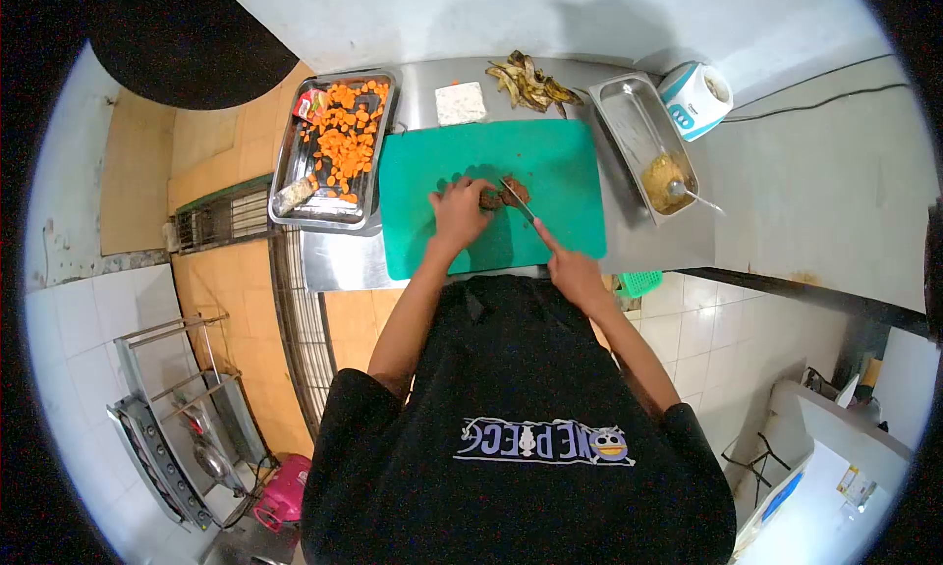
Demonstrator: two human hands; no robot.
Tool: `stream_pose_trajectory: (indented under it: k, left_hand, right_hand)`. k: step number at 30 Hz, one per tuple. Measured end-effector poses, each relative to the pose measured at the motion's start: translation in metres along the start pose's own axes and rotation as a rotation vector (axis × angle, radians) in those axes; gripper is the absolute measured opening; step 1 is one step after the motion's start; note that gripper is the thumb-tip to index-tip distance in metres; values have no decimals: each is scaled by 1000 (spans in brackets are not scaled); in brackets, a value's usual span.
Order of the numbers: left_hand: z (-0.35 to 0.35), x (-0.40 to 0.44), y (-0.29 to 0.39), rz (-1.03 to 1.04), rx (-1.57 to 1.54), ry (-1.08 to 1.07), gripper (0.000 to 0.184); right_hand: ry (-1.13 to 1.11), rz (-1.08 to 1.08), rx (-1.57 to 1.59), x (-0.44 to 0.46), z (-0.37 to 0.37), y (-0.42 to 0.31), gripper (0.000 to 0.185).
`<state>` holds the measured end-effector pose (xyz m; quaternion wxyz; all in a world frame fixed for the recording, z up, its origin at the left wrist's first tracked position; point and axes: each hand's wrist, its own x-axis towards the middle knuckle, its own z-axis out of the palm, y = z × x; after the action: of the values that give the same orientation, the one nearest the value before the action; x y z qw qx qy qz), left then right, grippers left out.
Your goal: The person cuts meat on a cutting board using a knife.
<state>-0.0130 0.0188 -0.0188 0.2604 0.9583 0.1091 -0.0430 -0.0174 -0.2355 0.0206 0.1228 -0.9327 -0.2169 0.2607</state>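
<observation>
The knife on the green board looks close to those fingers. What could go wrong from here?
The knife, gripped in the right hand, might nick the left hand, which is close to the blade. Brown food pieces could slip or scatter under the cut. The spoon juts over the rim of its metal pan, so a passing arm might knock it.

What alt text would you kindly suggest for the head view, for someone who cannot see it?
A person's right hand holds a knife against brown food on a green cutting board, the left hand at the food. A metal tray of carrot pieces stands left, a metal pan with a spoon right.
</observation>
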Motion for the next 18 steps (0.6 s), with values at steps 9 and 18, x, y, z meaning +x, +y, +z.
stream_pose_trajectory:
  k: [9, 18]
  left_hand:
    - [-1, 3, 1, -9, 0, 69, 32]
    - [-4, 4, 7, 18, -81, 173, 23]
  right_hand:
    - [82, -152, 174, -1, -29, -12, 72]
    - [113, -159, 162, 9, -2, -1, 74]
